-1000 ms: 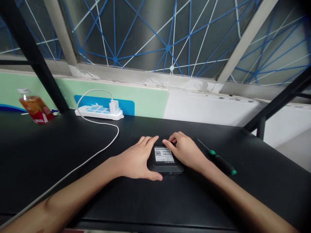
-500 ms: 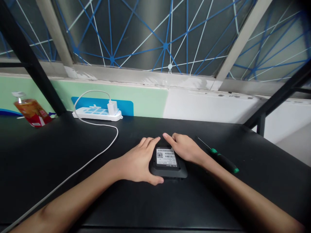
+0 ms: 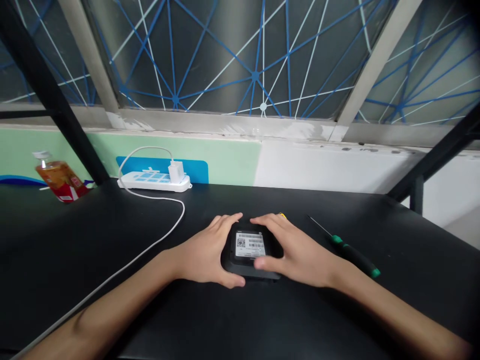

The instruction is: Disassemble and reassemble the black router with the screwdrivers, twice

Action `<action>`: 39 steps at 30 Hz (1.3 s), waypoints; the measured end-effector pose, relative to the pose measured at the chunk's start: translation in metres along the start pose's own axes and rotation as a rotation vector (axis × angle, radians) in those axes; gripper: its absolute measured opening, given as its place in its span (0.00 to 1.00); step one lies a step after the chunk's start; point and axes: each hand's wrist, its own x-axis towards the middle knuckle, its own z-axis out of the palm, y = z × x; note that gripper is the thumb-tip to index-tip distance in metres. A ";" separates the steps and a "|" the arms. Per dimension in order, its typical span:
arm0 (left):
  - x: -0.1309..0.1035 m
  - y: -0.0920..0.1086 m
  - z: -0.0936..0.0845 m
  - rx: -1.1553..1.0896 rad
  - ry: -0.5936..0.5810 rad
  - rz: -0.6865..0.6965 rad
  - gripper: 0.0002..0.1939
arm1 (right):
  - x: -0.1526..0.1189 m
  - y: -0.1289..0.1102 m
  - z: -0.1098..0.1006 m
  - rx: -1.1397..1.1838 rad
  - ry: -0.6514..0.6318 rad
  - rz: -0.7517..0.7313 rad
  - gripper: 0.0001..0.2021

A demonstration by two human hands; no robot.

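Observation:
A black device [image 3: 249,270] lies on the black table [image 3: 210,320], its white printed label with a QR code facing up. Around the device's left side curves my left hand [image 3: 206,252], thumb at the near edge and fingers at the far edge, gripping it. From the right, my right hand [image 3: 296,245] arches over the other side, with thumb and fingers spread apart. Its thumb is over the near part of the device; whether it touches is hard to tell. Beyond the right hand's knuckles, a small yellow thing [image 3: 282,215] peeks out.
A screwdriver [image 3: 352,255] with a black and green handle lies right of my right hand. A white power strip [image 3: 153,181] with a plugged charger stands by the wall, its white cable [image 3: 150,248] running to the near left. A drink bottle [image 3: 62,180] is at the far left.
My right hand has opened its thumb away from the fingers and come round the device's near right side. The device and left hand sit slightly further left. The yellow thing has come into view.

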 end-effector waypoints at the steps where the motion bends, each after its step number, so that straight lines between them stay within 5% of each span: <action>1: 0.000 0.000 0.000 0.002 -0.002 -0.008 0.63 | -0.002 0.000 0.000 0.008 -0.018 -0.030 0.41; 4: 0.000 0.000 -0.001 0.004 -0.010 -0.007 0.62 | -0.008 0.002 0.002 0.060 -0.050 -0.070 0.49; 20: -0.002 -0.015 0.007 -0.249 0.065 0.046 0.73 | -0.009 0.008 0.004 0.160 0.024 -0.039 0.53; 31: -0.004 -0.010 -0.005 -0.153 -0.007 -0.029 0.66 | -0.007 0.032 -0.012 0.097 0.156 -0.031 0.48; 39: -0.017 0.004 -0.029 -0.062 -0.049 -0.125 0.63 | -0.006 0.040 -0.018 0.057 0.209 -0.040 0.48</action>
